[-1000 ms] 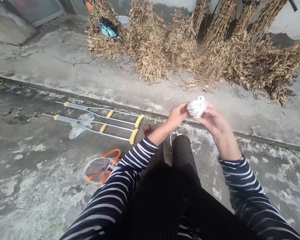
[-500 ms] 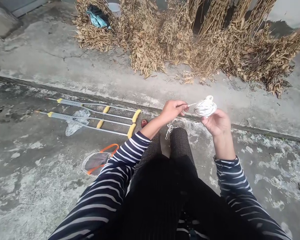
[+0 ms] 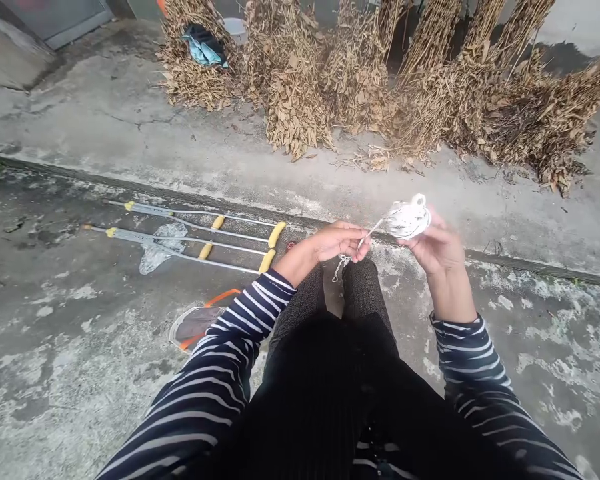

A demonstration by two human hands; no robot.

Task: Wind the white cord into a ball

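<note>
A bundle of white cord (image 3: 406,219), wound round with a small loop sticking up on top, is held up in front of me. My right hand (image 3: 437,243) grips it from the right, fingers closed behind and beneath it. My left hand (image 3: 341,241) pinches a strand (image 3: 373,232) that runs taut from the left side of the bundle. Loose cord (image 3: 341,267) hangs in a tangle below my left hand, by my knees. Where that tangle joins the strand is hidden.
Two crutches (image 3: 195,243) with yellow pads lie at left on a clear plastic bag (image 3: 163,247). Nearer sits a grey bag with orange straps (image 3: 200,327). A low concrete step (image 3: 205,160) crosses ahead, with dried plant bundles (image 3: 300,100) and a dark-and-blue cloth (image 3: 205,48) on them.
My left hand has moved down and slightly left, and the strand to the bundle now slants downward and is longer. The right hand still holds the bundle in nearly the same place.
</note>
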